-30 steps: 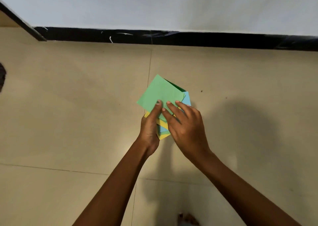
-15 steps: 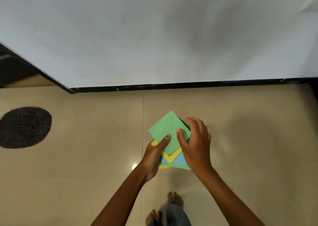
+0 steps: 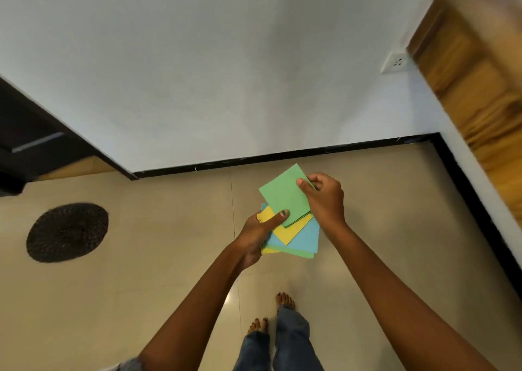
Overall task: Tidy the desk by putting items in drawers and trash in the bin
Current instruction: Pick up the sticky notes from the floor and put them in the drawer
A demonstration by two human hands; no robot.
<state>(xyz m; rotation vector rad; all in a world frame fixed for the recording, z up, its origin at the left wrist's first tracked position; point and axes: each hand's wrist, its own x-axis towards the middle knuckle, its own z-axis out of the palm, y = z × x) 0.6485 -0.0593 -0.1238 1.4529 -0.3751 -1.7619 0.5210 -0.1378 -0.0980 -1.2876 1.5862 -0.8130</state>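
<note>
Standing barefoot on the beige tiled floor [image 3: 141, 300], the person holds a fanned stack of green, yellow and blue square paper sheets [image 3: 293, 229] at chest height, the left hand [image 3: 255, 239] gripping its seven o'clock corner, thumb on top, while the right hand [image 3: 324, 201] pinches the top green sheet [image 3: 284, 195] at two o'clock, a round black woven mat [image 3: 67, 232] lying at nine o'clock.

Papers [image 3: 285, 201] right of floor mat [image 3: 67, 232]

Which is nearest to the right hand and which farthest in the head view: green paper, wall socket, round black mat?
1. green paper, pinched in the right hand.
2. wall socket, up right on the wall.
3. round black mat, far left on the floor.
</note>
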